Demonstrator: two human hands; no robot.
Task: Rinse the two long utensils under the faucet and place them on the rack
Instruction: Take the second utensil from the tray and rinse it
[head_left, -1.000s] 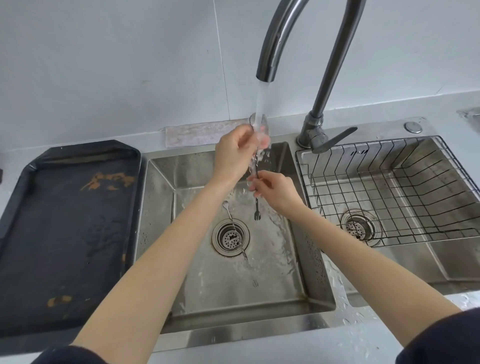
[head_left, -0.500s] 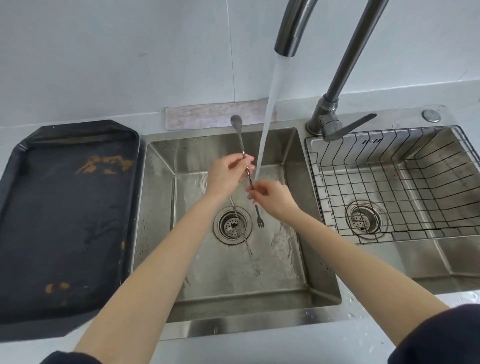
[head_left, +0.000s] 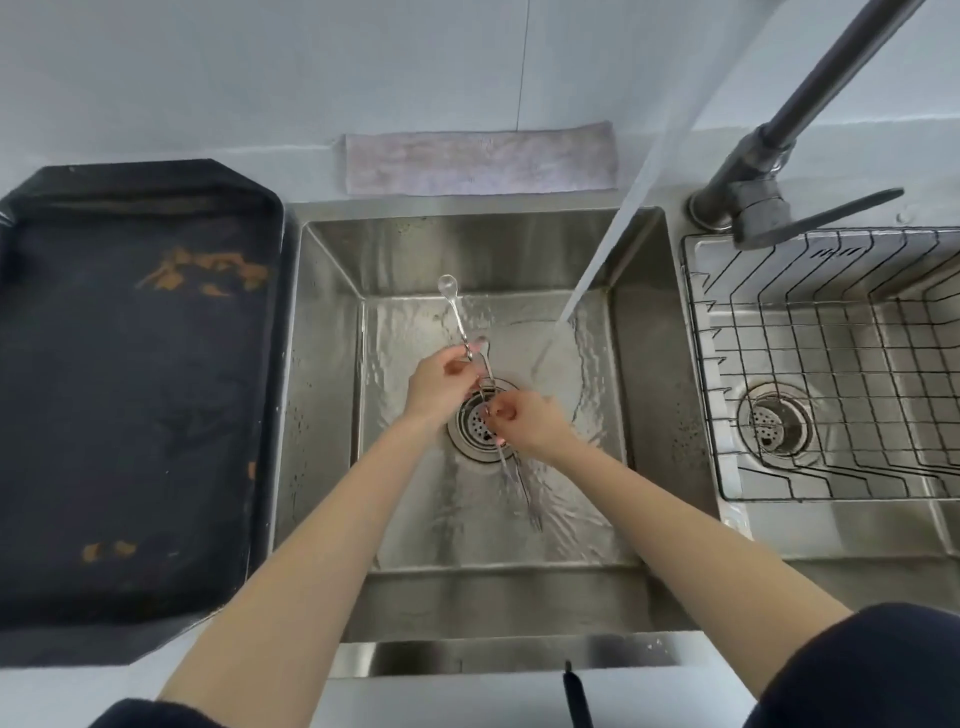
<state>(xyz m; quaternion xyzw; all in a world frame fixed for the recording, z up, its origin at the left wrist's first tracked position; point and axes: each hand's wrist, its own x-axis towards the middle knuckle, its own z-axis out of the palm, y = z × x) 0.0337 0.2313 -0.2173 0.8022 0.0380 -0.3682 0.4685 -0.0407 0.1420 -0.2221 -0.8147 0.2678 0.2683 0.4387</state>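
Observation:
Low in the left sink basin (head_left: 332, 364), my left hand (head_left: 439, 384) and my right hand (head_left: 527, 421) both pinch one long thin metal spoon (head_left: 453, 306). Its bowl points toward the back wall, and its lower end is hidden by my fingers. A second long utensil (head_left: 522, 493) lies on the basin floor across the drain (head_left: 475, 431), with a forked tip toward me. The faucet (head_left: 753, 176) runs, and its stream (head_left: 597, 260) lands to the right of my hands without touching the held spoon. The wire rack (head_left: 831, 374) sits in the right basin.
A black tray (head_left: 130, 415) with brown residue fills the counter on the left. A pale cloth (head_left: 478, 158) lies behind the sink. The faucet lever (head_left: 831, 213) juts over the rack's corner. A dark handle (head_left: 575, 693) pokes in at the front edge.
Both hands have dropped with the spoon from under the stream to low over the drain. The water now falls to their right. The view has tilted down.

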